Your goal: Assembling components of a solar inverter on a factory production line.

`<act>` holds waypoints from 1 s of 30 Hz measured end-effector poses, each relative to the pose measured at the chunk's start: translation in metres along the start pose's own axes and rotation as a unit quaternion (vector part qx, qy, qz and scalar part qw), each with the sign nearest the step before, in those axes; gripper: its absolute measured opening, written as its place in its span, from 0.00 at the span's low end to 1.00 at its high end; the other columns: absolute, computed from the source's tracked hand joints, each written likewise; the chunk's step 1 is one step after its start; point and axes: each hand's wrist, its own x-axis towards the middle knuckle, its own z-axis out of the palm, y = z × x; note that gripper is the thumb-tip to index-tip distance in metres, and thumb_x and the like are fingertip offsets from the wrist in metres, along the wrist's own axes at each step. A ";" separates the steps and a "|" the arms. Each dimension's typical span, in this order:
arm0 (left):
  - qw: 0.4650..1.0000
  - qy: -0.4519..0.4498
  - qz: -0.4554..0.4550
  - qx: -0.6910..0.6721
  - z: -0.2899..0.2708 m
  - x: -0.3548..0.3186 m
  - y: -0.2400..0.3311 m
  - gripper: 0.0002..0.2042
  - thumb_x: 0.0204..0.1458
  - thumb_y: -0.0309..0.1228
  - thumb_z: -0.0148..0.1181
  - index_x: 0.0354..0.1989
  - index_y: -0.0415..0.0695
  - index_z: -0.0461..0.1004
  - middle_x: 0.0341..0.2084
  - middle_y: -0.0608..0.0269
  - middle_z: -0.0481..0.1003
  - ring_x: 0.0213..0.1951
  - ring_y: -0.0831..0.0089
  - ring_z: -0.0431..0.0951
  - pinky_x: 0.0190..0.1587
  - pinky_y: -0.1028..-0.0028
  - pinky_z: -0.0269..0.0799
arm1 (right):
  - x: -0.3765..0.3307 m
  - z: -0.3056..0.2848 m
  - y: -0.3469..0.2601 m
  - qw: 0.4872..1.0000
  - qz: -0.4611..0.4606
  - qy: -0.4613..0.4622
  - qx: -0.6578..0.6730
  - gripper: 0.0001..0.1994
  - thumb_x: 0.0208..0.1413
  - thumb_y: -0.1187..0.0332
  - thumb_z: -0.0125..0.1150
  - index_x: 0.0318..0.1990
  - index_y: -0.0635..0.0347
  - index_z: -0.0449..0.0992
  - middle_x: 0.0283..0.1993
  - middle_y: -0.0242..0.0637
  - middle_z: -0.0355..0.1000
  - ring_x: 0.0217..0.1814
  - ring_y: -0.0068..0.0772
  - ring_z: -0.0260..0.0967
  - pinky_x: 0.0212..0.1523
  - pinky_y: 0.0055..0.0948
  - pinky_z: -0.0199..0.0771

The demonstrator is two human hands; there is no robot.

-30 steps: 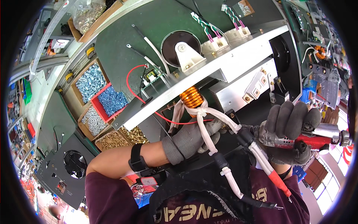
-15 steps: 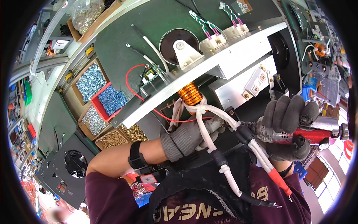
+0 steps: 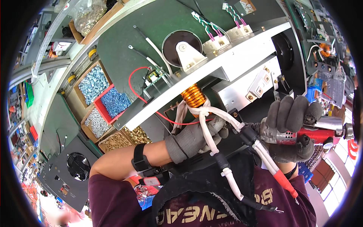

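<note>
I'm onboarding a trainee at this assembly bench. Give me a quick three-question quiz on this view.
1. True or false: both hands wear grey gloves.
2. What does the right hand grip? A) a red-bodied power tool B) a hammer C) a brush
3. What colour is the wound coil above the left hand?

Key: 1 true; 2 A; 3 copper-orange.

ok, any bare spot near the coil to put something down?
Bare patch: green mat between the black disc and the bag of parts. Crowded: screw boxes, and around the copper coil, where left hand and right hand hold the wires.
</note>
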 end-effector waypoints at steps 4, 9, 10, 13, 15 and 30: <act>0.999 -0.036 0.003 0.018 -0.005 0.003 -0.001 0.20 0.56 0.47 0.51 0.33 0.39 0.73 0.15 0.65 0.70 0.10 0.81 0.63 0.09 0.82 0.55 | 0.001 -0.003 0.001 0.999 -0.022 -0.031 -0.005 0.16 0.47 0.59 0.64 0.40 0.49 0.66 0.23 0.30 0.61 0.20 0.25 0.60 0.21 0.29 0.69; 0.995 -0.050 0.009 0.087 -0.005 0.008 -0.007 0.25 0.59 0.52 0.41 0.33 0.38 0.67 0.10 0.67 0.65 0.07 0.81 0.62 0.07 0.83 0.54 | 0.008 -0.008 -0.005 0.996 -0.054 -0.062 -0.027 0.16 0.47 0.59 0.65 0.38 0.51 0.66 0.22 0.31 0.60 0.22 0.26 0.60 0.22 0.29 0.69; 0.995 -0.036 0.029 0.086 -0.004 0.008 -0.008 0.25 0.59 0.52 0.39 0.32 0.38 0.67 0.10 0.67 0.65 0.07 0.81 0.62 0.07 0.82 0.53 | 0.011 -0.009 -0.006 0.994 -0.052 -0.083 -0.052 0.16 0.47 0.59 0.64 0.38 0.52 0.65 0.22 0.31 0.61 0.22 0.26 0.61 0.22 0.29 0.69; 0.993 -0.026 0.040 0.105 -0.004 0.010 -0.011 0.26 0.60 0.52 0.38 0.31 0.37 0.67 0.09 0.66 0.65 0.07 0.80 0.62 0.06 0.81 0.52 | 0.013 -0.009 -0.008 0.988 -0.061 -0.115 -0.085 0.15 0.49 0.60 0.63 0.38 0.53 0.64 0.23 0.32 0.61 0.22 0.26 0.62 0.22 0.29 0.68; 0.973 -0.023 0.118 0.195 -0.004 0.011 -0.011 0.26 0.60 0.51 0.38 0.30 0.36 0.68 0.08 0.65 0.65 0.06 0.79 0.62 0.06 0.81 0.53 | 0.012 -0.010 -0.006 0.985 -0.071 -0.124 -0.092 0.15 0.50 0.61 0.62 0.39 0.53 0.63 0.24 0.32 0.62 0.22 0.27 0.62 0.22 0.29 0.67; 0.989 -0.032 0.061 0.128 -0.004 0.010 -0.010 0.27 0.56 0.55 0.43 0.31 0.37 0.70 0.08 0.68 0.66 0.07 0.82 0.62 0.07 0.82 0.52 | 0.016 -0.020 0.003 0.955 -0.146 -0.253 -0.042 0.15 0.48 0.68 0.65 0.38 0.59 0.65 0.31 0.44 0.70 0.27 0.37 0.68 0.24 0.36 0.72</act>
